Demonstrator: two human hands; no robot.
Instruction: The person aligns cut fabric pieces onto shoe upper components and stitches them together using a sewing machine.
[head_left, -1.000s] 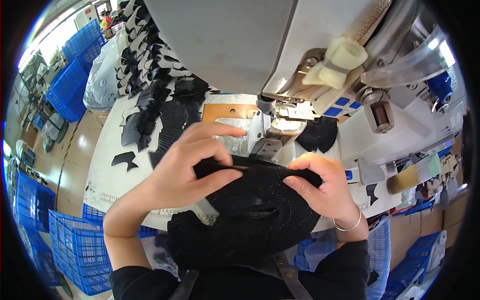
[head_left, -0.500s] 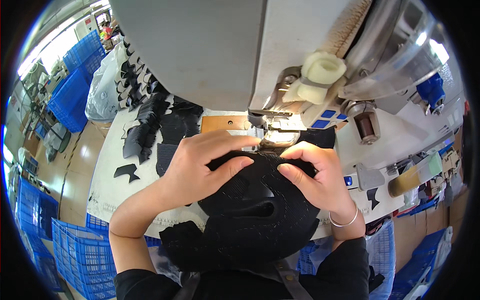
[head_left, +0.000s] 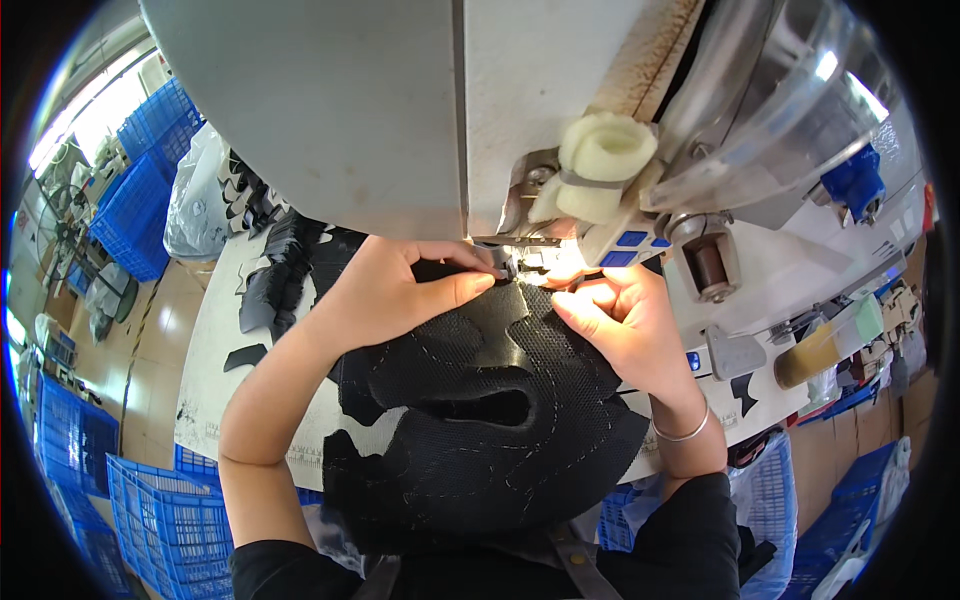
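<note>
A black mesh shoe upper (head_left: 470,465) with pale stitch lines and a long slot lies across the table edge and reaches toward my lap. Its far edge is at the lit presser foot (head_left: 512,265) of a sewing machine (head_left: 330,110). My left hand (head_left: 385,298) pinches that edge just left of the foot, thumb on top. On the other side, my right hand (head_left: 632,325) is closed on the edge with bent fingers, close to the foot; some of its fingertips are lost in the glare. A smooth dark patch (head_left: 495,325) lies on the mesh between my hands.
Black cut pieces (head_left: 275,275) lie stacked on the white table (head_left: 215,330) at left. A thread spool (head_left: 708,268) and a clear plastic shield (head_left: 770,120) are at right. Blue crates (head_left: 165,520) stand on the floor on both sides.
The upper has spread flatter and its slot shows wider. Both hands have moved slightly farther in, to the presser foot, and my left fingers now pinch the edge. The view has shifted a little.
</note>
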